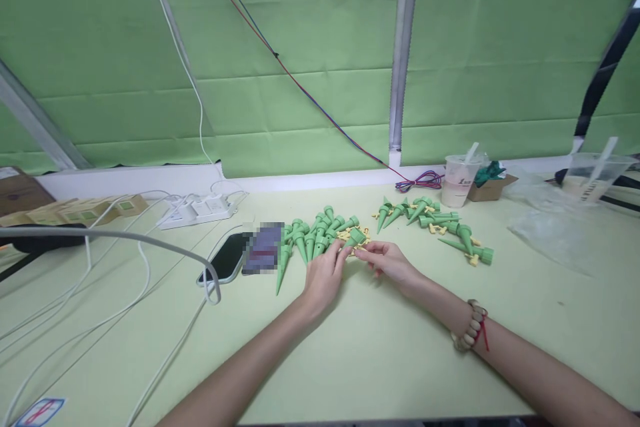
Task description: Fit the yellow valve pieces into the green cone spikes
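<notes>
Left hand (325,273), right hand (387,260) both pinching green spike (354,238) between fingertips; spike pile (313,233) just beyond.

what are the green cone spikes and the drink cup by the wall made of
Green cone spikes: likely moulded plastic, with uniform matte green colour and identical shapes; small yellow fittings look plastic too. The left hand and right hand meet at one spike. Drink cup: seemingly thin translucent plastic, since the pale liquid shows through.

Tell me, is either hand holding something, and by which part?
Both hands meet on one green cone spike: the left hand pinches its wide end, the right hand touches the yellow piece there.
</notes>
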`<state>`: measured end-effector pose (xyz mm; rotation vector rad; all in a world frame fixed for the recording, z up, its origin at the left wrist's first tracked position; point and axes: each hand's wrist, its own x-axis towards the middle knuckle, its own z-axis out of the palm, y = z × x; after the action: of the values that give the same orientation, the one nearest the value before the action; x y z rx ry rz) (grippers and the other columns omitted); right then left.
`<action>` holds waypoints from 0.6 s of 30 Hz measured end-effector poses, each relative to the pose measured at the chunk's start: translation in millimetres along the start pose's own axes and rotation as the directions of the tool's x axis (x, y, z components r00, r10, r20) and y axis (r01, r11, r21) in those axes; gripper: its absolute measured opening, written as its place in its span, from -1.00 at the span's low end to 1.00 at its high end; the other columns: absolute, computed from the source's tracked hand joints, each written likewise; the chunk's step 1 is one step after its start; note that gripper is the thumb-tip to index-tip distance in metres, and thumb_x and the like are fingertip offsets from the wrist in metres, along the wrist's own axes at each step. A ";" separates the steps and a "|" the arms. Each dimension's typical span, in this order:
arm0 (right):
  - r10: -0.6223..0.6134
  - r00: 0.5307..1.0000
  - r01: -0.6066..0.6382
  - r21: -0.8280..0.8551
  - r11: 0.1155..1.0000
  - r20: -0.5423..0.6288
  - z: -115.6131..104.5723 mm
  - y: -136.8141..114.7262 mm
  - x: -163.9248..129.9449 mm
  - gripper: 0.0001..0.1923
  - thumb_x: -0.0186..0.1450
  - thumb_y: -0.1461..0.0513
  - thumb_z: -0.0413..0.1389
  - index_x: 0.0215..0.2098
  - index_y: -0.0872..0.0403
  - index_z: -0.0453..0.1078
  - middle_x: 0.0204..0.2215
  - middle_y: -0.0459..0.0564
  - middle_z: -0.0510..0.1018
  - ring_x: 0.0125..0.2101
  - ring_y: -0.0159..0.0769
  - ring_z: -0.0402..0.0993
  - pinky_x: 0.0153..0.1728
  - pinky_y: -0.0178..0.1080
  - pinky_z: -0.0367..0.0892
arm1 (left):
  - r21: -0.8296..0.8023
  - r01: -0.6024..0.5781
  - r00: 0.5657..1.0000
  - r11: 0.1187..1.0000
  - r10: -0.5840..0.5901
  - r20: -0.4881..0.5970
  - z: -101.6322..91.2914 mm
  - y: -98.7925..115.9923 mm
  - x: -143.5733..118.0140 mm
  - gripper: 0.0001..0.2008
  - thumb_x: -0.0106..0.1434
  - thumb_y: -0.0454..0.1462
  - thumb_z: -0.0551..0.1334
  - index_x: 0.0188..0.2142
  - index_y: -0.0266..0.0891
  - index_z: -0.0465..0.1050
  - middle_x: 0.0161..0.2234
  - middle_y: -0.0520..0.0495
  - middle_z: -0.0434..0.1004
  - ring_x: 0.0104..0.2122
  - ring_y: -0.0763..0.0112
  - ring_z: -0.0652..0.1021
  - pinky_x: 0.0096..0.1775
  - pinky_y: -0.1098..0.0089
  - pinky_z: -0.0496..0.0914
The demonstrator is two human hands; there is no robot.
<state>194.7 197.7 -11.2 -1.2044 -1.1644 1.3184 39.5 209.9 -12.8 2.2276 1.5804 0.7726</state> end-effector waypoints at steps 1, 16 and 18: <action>-0.035 0.999 0.035 -0.022 0.999 -0.018 0.5 0.4 0.2 -0.56 -0.11 0.02 0.29 -0.48 0.19 0.32 -0.58 -0.11 0.31 -0.61 -0.55 0.19 -0.69 -0.49 0.11 | 0.006 0.002 1.000 1.000 -0.002 0.003 0.3 -0.2 0.0 -0.62 0.29 -0.01 -0.21 -0.26 -0.15 0.23 -0.52 0.07 0.32 -0.49 0.53 0.30 -0.43 0.53 0.02; -0.632 0.774 0.475 -0.639 0.605 -0.023 -7.3 5.4 -2.2 -0.78 0.11 0.12 0.13 -0.42 0.11 0.29 -0.43 -0.11 0.43 -0.59 -0.53 0.29 -0.52 -0.42 0.17 | -0.065 0.001 0.999 0.998 -0.003 -0.038 -2.5 1.8 -0.9 -0.56 0.31 -0.04 -0.25 -0.30 -0.21 0.28 -0.51 0.05 0.32 -0.51 0.57 0.29 -0.42 0.52 0.07; -0.423 0.904 0.364 -0.422 0.830 -0.052 -4.9 1.1 -2.5 -0.62 0.12 -0.03 0.10 -0.31 0.11 0.32 -0.34 -0.06 0.44 -0.60 -0.49 0.32 -0.57 -0.39 0.22 | -0.065 0.016 0.998 0.998 -0.020 -0.058 -2.4 -0.3 0.2 -0.57 0.31 -0.05 -0.25 -0.27 -0.21 0.27 -0.52 0.04 0.31 -0.52 0.56 0.30 -0.42 0.52 0.07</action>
<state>199.7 195.3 -12.4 -1.2336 -1.5317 0.6817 37.9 210.0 -11.0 2.1609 1.5764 0.8794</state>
